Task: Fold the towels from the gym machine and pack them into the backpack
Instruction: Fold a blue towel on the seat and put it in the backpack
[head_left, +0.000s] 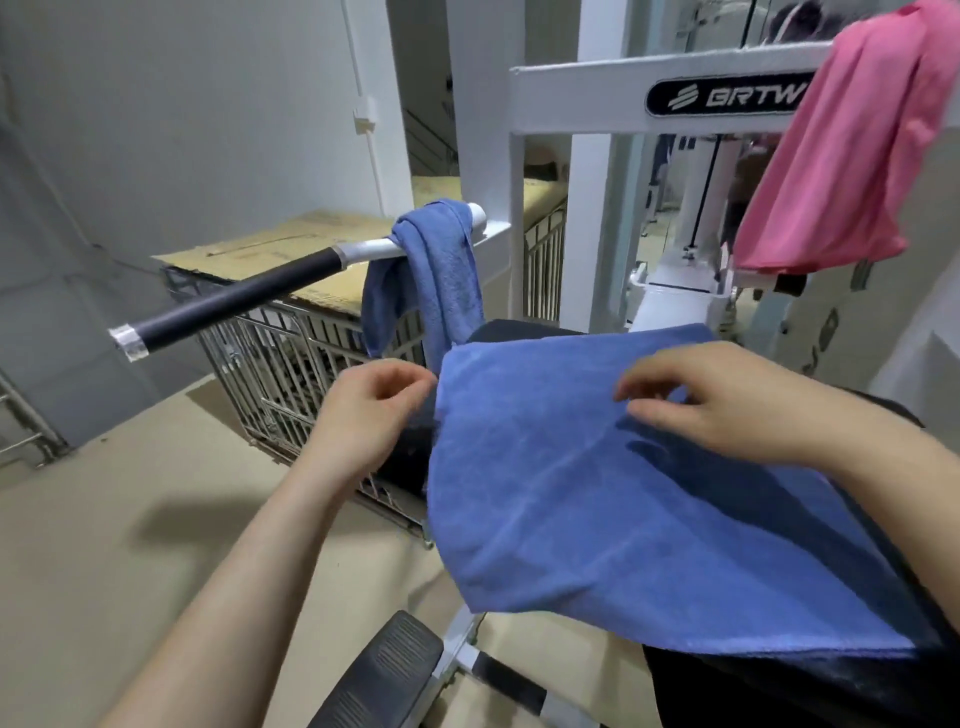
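A blue towel (623, 509) lies spread flat over the black seat of the white gym machine (587, 98). My left hand (374, 410) is at the towel's left edge, fingers curled, thumb and forefinger close to the far-left corner. My right hand (727, 405) hovers over the towel's upper middle with fingers bent down toward the cloth. A second blue towel (431, 280) hangs bunched over the machine's handle bar (249, 296). A pink towel (852, 145) drapes from the frame at the top right. No backpack is in view.
A metal wire cage (291, 364) topped with cardboard (291, 244) stands behind the handle bar. A black footrest pad (384, 675) sits low in front. Beige floor (130, 519) spreads to the left, with grey walls beyond.
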